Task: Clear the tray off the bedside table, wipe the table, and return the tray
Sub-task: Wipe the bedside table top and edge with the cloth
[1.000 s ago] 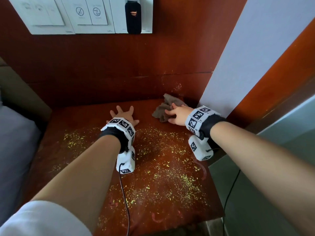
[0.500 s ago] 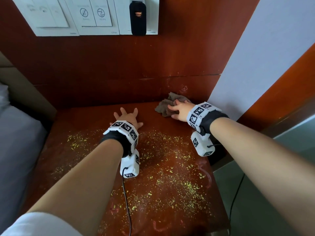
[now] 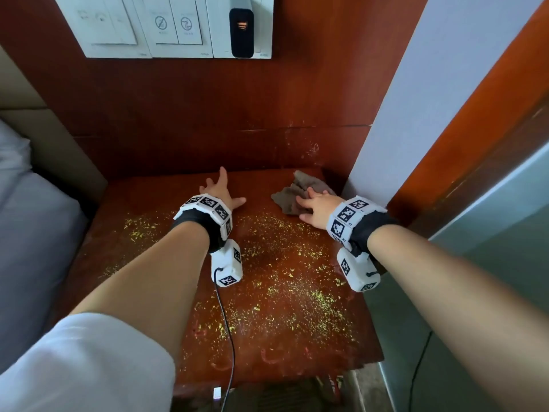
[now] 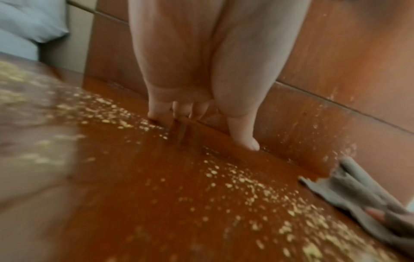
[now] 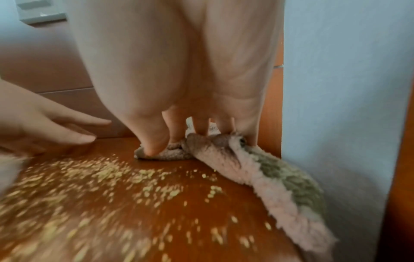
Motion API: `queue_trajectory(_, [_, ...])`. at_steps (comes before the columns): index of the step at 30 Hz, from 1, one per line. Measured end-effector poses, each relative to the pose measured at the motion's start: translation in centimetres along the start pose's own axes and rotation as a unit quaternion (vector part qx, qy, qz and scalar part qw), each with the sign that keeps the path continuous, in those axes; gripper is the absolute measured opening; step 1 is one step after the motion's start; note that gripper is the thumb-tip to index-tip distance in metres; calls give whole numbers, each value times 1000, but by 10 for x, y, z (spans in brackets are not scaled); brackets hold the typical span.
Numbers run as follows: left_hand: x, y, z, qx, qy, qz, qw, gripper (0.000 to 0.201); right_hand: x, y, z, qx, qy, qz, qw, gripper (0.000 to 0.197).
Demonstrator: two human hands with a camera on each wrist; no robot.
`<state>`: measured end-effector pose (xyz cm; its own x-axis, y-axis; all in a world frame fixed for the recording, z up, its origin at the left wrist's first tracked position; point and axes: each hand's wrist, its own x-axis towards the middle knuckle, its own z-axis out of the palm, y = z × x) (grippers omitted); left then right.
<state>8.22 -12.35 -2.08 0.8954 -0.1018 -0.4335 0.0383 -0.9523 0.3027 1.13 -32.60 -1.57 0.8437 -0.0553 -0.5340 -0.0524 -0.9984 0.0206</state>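
Note:
The reddish wooden bedside table (image 3: pixel 166 209) is strewn with yellow crumbs (image 3: pixel 312 298). My left hand (image 3: pixel 221 193) lies flat on it near the back wall, fingers spread and holding nothing; in the left wrist view the fingertips (image 4: pixel 251 145) touch the wood. A crumpled grey-brown cloth (image 3: pixel 292 191) sits in the back right corner. My right hand (image 3: pixel 315 203) presses down on the cloth (image 5: pixel 268 177), thumb and fingers resting on top of it. No tray is in view.
A wood-panelled wall with a white switch plate (image 3: pixel 166 28) and a black plug-in device (image 3: pixel 241 31) backs the table. A white wall (image 3: pixel 430 99) bounds it on the right, a bed (image 3: pixel 29 227) on the left. Wrist-camera cables (image 3: pixel 225 322) trail over the front edge.
My left hand has slid a little farther toward the back wall. The right hand stays on the cloth in the back right corner. The head camera has shifted.

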Motion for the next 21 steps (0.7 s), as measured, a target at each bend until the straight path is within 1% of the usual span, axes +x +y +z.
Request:
queue_trajectory(1, [-5, -3, 0, -8, 8, 2, 1000, 90, -4, 0, 3, -2, -3, 1, 1000, 57])
queue_trajectory(4, [-20, -15, -1, 18, 0, -7, 1000, 88, -15, -3, 8, -8, -7, 2, 1000, 57])
queue_trajectory(7, [-36, -31, -2, 19, 6, -19, 1000, 88, -27, -6, 10, -10, -6, 7, 1000, 58])
queue_trajectory(13, [-63, -54, 3, 37, -3, 8, 999, 91, -42, -12, 17, -36, 2, 20, 999, 55])
queue_trajectory(16, [-75, -57, 7, 56, -10, 20, 998, 92, -54, -13, 16, -50, 9, 1, 999, 51])
queue_trajectory(19, [-81, -57, 10, 71, -14, 35, 997, 92, -66, -4, 4, -55, 50, -38, 996, 45])
queue_trajectory(21, [-81, -58, 10, 71, -18, 38, 997, 92, -67, 4, 0, -64, 68, -44, 995, 50])
